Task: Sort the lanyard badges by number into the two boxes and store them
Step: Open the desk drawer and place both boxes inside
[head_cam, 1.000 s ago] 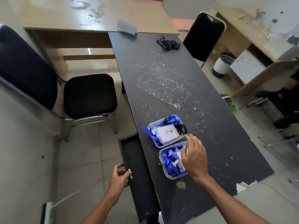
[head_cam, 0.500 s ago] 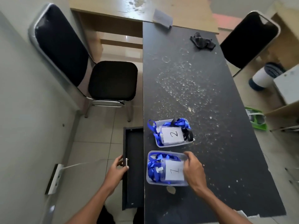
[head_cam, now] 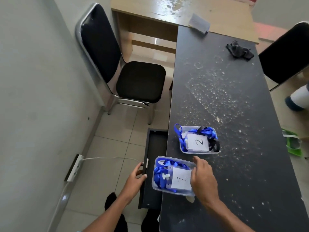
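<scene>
The table (head_cam: 234,101) has a matt black top, scuffed and flecked white. Both boxes (head_cam: 199,152) are clear, glossy plastic holding shiny blue ribbon lanyards (head_cam: 161,174) and white paper labels (head_cam: 181,179). The chair (head_cam: 140,81) pairs dull black cloth with polished metal.

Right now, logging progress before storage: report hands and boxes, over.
Left hand grips front of open drawer. Right hand holds box 1 at table edge, badges inside. Behind it box 2, also filled. Nothing between box 1 and drawer.
</scene>
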